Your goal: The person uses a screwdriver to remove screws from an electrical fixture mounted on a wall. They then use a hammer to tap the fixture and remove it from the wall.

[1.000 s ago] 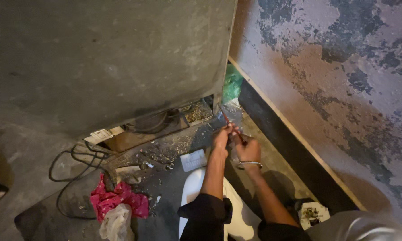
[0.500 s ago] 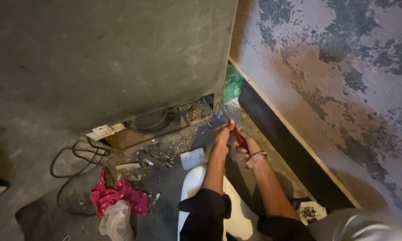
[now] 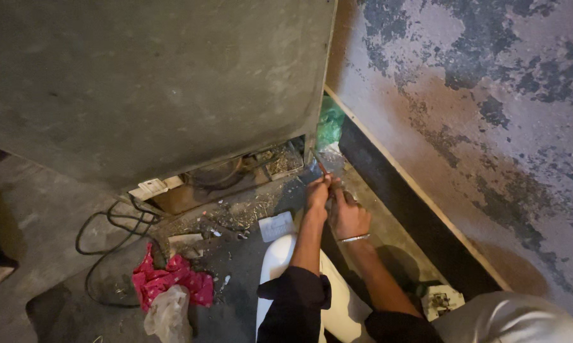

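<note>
Both hands, left hand (image 3: 317, 194) and right hand (image 3: 348, 215), close together on a thin red tool (image 3: 320, 164) above the dirty floor (image 3: 248, 279), beside a peeling wall (image 3: 477, 108), with a debris-filled tray (image 3: 282, 161) just left.

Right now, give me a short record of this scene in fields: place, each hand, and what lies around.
place: floor at the bottom corner of a large grey cabinet, beside a peeling wall
left hand: left hand pinches a thin reddish tool aimed at the cabinet's open base
right hand: right hand, bangle on the wrist, close against the left hand; its grip cannot be made out
nearby floor: black cable, pink cloth, white paper scrap, scattered debris
corner: green bag
</note>
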